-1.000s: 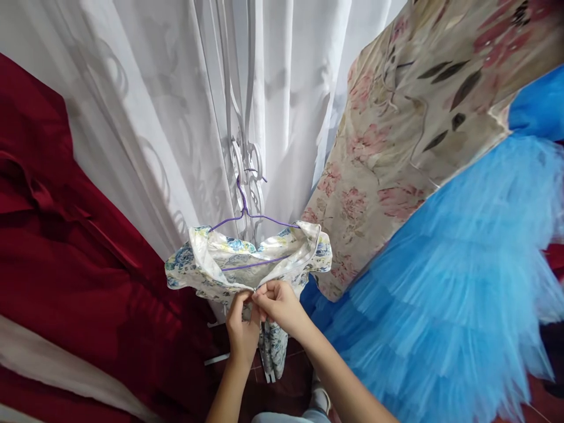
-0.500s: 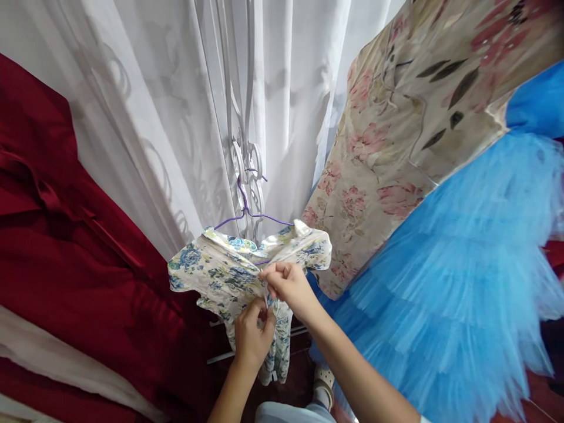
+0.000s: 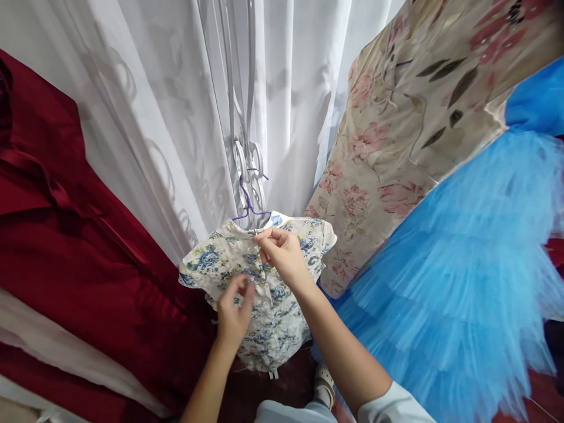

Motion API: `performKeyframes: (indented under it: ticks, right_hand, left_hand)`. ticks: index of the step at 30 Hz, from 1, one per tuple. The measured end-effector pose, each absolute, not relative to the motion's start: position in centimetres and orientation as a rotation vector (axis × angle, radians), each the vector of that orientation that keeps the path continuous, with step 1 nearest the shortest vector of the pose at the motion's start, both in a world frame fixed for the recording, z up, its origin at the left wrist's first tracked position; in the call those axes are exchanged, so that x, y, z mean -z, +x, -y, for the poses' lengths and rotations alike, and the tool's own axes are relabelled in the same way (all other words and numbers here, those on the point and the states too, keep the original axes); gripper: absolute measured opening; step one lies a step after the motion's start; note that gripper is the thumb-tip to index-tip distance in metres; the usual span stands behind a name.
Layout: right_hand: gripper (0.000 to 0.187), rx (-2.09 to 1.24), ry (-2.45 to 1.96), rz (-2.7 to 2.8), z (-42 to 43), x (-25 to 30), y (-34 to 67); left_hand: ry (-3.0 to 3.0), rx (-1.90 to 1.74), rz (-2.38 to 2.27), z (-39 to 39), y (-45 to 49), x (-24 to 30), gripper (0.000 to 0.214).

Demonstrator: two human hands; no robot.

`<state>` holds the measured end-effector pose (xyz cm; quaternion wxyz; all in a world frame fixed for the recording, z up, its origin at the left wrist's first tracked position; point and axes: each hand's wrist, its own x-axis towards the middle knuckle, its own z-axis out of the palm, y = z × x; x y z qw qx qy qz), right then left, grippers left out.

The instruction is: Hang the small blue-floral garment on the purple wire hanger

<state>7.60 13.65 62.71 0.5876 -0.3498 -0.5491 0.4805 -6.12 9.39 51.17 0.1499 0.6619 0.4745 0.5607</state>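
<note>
A short-sleeved dress with blue flowers on white hangs from a purple hanger. Its back seam runs down the middle, and the neckline is drawn together. At the top of that seam, my right hand pinches what looks like a small zipper pull, mostly hidden by the fingertips. My left hand hovers lower and to the left, in front of the dress, its curled fingers slightly blurred. A gap shows between thumb and fingers, with nothing visible in them.
Dark red clothing hangs at the left. On the right are a beige floral garment and a blue tiered tulle dress. White curtains and a white metal stand rise behind. A shoe shows below.
My right hand has risen to the neckline, and the open back has drawn together. My left hand has left the seam, moving up and left. The dress hangs spread wider.
</note>
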Motion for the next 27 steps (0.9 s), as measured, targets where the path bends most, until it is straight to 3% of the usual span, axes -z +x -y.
performKeyframes:
  ticks: [3,6,12,18,21,27]
  right_hand:
    - [0.018,-1.082,-0.811,1.341,-13.1,-62.8,7.9]
    - [0.02,-1.012,-0.84,1.393,-13.6,-62.8,7.8]
    - [0.02,-0.882,-0.949,1.44,-14.7,-60.3,7.7]
    - [0.02,-1.144,-0.908,1.486,-12.6,-58.4,7.3]
    - [0.019,-1.235,-0.867,1.476,-12.0,-57.7,6.8]
    - [0.018,-1.231,-0.99,1.272,-12.4,-52.8,9.9]
  left_hand:
    - [2.084,-1.693,-1.304,-11.5,-7.4,-57.6,0.036]
    - [2.34,-1.568,-1.27,-13.2,-7.0,-62.4,0.026]
    - [2.258,-1.881,-1.373,-14.1,-7.7,-64.9,0.022]
    - [1.168,-2.309,-1.286,-17.1,-16.4,-59.7,0.019]
    - [0.631,-2.129,-1.202,-18.0,-18.1,-54.7,0.011]
    - [0.604,-1.856,-1.172,-14.6,-11.7,-46.9,0.027]
